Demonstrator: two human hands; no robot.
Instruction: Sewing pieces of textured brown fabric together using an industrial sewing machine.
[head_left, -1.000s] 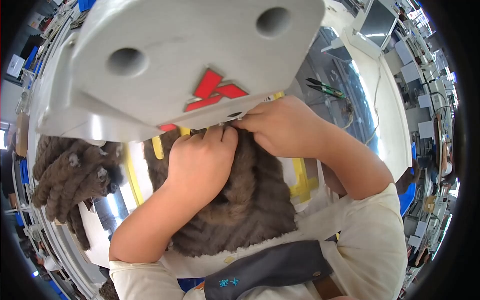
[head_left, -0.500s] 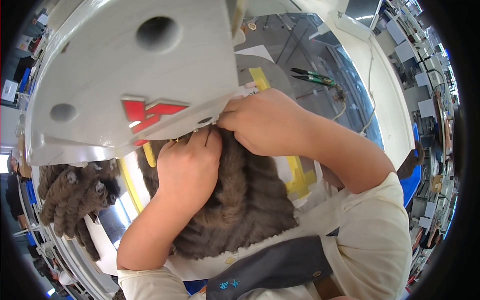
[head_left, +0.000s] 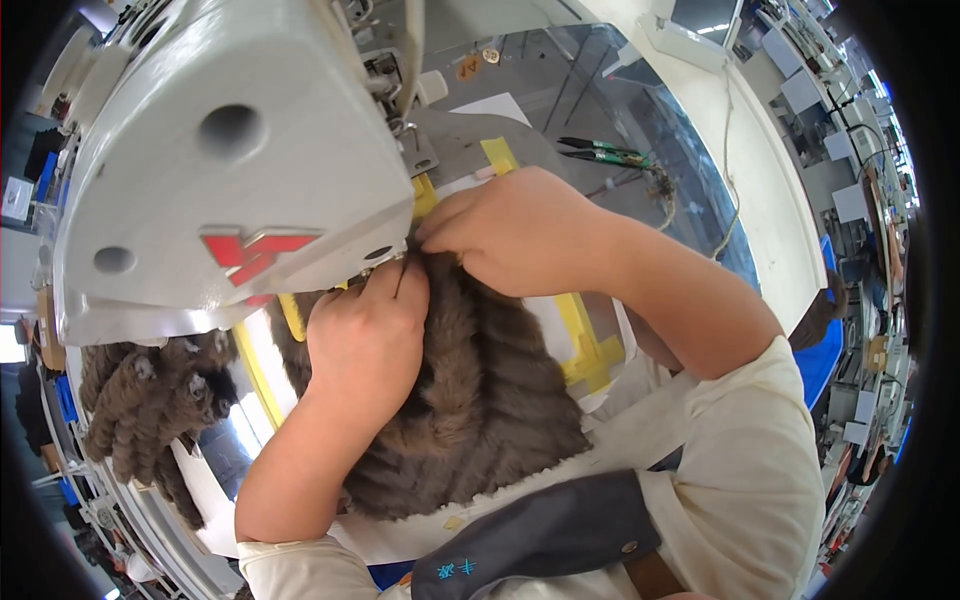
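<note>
A white sewing machine head (head_left: pixel 160 170) with a red emblem fills the upper left. Beneath it lies a brown fur piece (head_left: pixel 500 410) on the bed marked with yellow tape (head_left: pixel 590 360). My left hand (head_left: pixel 365 335) rests on the fur at the machine's lower edge, fingers curled and pressed onto it. My right hand (head_left: pixel 515 230) is just to its right, its fingers closed on the fur close beside the needle area. The fingertips of both are partly hidden under the machine and in the pile.
A heap of brown fur strips (head_left: pixel 150 400) lies at the left. On the clear table extension (head_left: pixel 680 110) at the right are green-handled snips (head_left: pixel 610 155) and cord. A blue bin (head_left: pixel 820 355) stands beyond the right edge. Other workbenches line both sides.
The view has shifted, so the machine head sits further left and more of its mechanism shows. Both hands appear slightly further left in the picture, still on the fur at the needle area.
</note>
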